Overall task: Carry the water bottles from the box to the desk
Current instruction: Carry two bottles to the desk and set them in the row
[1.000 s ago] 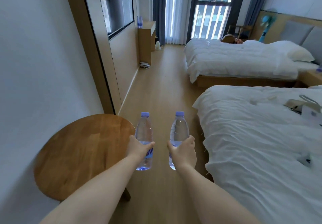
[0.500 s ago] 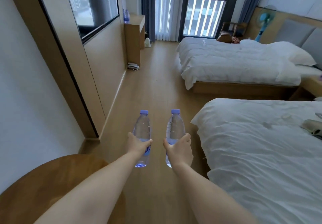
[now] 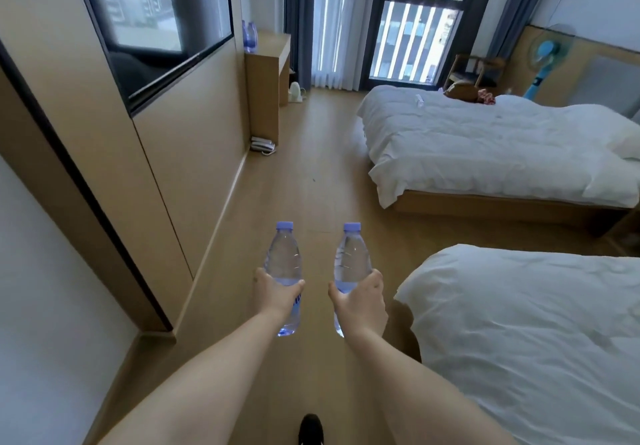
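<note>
- Head view: your left hand [image 3: 277, 294] grips a clear plastic water bottle with a pale blue cap [image 3: 283, 264]; its fingers [image 3: 259, 275] are clamped round the lower half, at the label, thumb on the inner side.
- Your right hand [image 3: 360, 301] grips a second clear plastic water bottle with a pale blue cap [image 3: 350, 261] the same way, fingers wrapped round the lower body.
- Both bottles stand upright in the air, caps up, long axes near vertical, side by side and apart, over the light wooden floor [image 3: 311, 167].
- The relation that matters: the light wooden worktop [image 3: 268, 48] lies ahead and to your left, against the left wall, well apart from both hands. Two more clear bottles with blue caps [image 3: 249, 34] already stand on it near the wall.
- Your left hand is on the worktop's side, so I judge it gets there first; the right must cross a little leftward.
- The near white-quilted bed [image 3: 519, 323] sits just beside your right arm, and a second white bed [image 3: 485, 140] lies further on to the right.
- The box is not in view.
</note>
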Action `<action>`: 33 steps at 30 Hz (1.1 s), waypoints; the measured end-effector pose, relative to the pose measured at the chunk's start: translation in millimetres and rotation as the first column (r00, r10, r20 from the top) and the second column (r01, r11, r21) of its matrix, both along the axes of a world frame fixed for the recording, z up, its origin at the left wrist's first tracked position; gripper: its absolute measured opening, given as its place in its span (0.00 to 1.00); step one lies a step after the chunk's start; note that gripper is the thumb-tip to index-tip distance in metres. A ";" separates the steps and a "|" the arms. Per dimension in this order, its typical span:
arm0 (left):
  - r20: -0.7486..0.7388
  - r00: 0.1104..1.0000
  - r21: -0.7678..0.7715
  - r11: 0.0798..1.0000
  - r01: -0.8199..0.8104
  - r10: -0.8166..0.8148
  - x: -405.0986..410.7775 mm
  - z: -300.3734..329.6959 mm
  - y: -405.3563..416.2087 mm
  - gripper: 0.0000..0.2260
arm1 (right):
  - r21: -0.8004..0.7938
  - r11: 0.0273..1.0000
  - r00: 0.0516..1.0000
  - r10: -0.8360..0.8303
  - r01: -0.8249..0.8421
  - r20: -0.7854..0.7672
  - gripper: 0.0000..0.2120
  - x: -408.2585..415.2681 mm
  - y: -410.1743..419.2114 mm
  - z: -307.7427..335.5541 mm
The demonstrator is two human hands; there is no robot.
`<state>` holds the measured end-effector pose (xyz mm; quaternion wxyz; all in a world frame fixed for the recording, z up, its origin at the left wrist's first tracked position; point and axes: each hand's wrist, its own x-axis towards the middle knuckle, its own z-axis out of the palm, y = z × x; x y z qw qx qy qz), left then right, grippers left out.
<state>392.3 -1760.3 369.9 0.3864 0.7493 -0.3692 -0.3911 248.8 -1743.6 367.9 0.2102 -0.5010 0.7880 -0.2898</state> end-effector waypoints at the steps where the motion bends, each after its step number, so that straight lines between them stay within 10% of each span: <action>1: 0.005 1.000 0.004 1.000 -0.014 0.014 2.9 -2.6 -25.1 0.30 | 0.005 1.000 1.000 0.013 -0.013 -0.004 0.42 3.1 -27.8 -3.2; 19: 0.084 0.987 0.066 0.987 -0.144 0.139 129.3 5.9 -466.8 0.28 | 0.022 0.998 0.998 0.059 -0.059 -0.016 0.41 129.3 -491.2 4.7; 33: 0.229 0.971 0.050 0.998 0.050 -0.060 159.0 30.5 -798.4 0.30 | 0.020 0.998 0.995 0.060 -0.058 -0.076 0.39 171.6 -805.5 27.1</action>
